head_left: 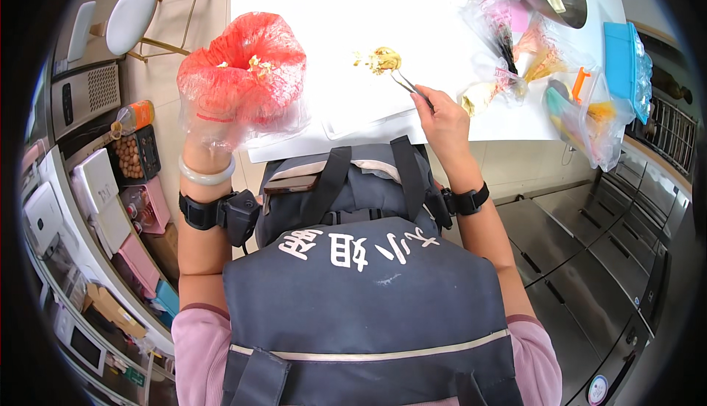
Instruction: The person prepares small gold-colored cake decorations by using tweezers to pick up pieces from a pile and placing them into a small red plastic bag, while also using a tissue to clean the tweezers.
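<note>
The left hand [210,135] is covered by a thin red-and-clear plastic bag [266,41], its grip too obscured to tell. On the white counter [324,8], the yellow-brown clump [384,60] looks light, soft and crumbly; its denser middle seems the safest hold. The right hand [445,120] pinches slim tweezers [414,91], tips slightly parted beside it.

A gold-legged chair [132,19] stands on pale floor tiles [163,85] left of a white table [331,8], metal cabinets [582,281] right.
</note>
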`<state>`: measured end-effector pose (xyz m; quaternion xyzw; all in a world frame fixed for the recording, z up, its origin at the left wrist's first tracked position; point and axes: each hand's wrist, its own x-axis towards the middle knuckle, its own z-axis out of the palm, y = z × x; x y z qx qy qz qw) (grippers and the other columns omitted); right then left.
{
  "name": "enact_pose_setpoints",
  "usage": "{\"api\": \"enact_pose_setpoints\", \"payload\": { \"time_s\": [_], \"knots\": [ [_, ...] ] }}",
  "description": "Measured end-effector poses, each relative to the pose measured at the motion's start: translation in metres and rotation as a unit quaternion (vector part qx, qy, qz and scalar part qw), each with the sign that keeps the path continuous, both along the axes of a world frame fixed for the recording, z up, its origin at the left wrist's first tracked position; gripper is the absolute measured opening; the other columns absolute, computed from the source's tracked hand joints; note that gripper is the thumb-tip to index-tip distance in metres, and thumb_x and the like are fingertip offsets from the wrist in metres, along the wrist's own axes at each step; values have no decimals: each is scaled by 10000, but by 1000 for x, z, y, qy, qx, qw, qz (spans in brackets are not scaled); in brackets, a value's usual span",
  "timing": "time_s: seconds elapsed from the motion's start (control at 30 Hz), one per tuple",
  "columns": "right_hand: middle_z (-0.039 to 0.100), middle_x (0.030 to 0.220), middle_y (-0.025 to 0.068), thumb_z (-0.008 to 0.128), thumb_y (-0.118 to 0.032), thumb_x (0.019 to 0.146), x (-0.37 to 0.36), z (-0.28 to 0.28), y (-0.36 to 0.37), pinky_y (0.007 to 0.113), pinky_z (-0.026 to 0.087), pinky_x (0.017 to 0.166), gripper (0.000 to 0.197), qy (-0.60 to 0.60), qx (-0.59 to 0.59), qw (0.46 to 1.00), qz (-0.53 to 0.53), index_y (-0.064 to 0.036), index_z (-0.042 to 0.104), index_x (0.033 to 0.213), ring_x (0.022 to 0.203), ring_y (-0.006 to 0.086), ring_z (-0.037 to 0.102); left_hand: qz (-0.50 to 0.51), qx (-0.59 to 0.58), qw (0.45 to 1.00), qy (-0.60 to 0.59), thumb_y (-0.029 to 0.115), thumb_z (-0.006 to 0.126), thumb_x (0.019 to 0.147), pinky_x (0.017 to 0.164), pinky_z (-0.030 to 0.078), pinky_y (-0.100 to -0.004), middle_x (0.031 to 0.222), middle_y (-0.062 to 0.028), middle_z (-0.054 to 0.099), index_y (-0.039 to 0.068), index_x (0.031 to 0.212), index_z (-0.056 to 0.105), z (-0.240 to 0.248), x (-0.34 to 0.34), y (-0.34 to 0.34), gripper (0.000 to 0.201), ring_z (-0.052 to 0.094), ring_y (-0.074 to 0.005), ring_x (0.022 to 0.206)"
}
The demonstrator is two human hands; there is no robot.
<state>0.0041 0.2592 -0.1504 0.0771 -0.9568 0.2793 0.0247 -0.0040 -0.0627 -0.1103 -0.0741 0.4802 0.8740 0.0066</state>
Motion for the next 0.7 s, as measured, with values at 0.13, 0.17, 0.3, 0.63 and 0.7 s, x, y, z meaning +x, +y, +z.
{"api": "enact_pose_setpoints", "payload": {
  "time_s": [0.13,0.17,0.3,0.63,0.7],
  "knots": [
    [631,740,80,625,-160,794,-1,-8,0,304,463,515,130,21,6,1000,18,-67,645,881,581,234,595,-4,-2,1000,0,126,602,787,664,478,-326,963,-129,580,-7,1105,532,0,2,-1,351,569,-228,755],
    [626,725,76,626,-163,793,-1,-9,0,304,461,512,129,28,10,999,21,-69,646,879,577,232,592,-5,-3,1000,-1,125,602,787,665,478,-326,963,-129,580,-7,1104,532,1,3,-1,351,569,-227,755],
    [607,677,63,630,-167,790,-1,-7,-4,306,453,499,122,29,23,999,39,-78,648,872,558,227,580,-8,-5,1000,-2,123,603,785,667,478,-325,963,-128,580,-8,1101,533,2,5,-1,350,569,-226,758],
    [572,640,43,638,-154,778,-2,-1,-1,306,429,469,117,40,45,997,46,-98,649,881,534,215,556,-17,-12,1000,-3,118,605,779,673,478,-323,963,-125,579,-11,1093,536,0,9,0,346,569,-224,763],
    [546,618,38,639,-157,776,-3,-2,0,312,421,460,124,47,55,995,64,-103,648,888,525,214,546,-19,-14,1000,-4,117,605,778,674,478,-323,963,-125,579,-11,1092,536,-1,10,0,346,568,-223,764]
  ]
}}
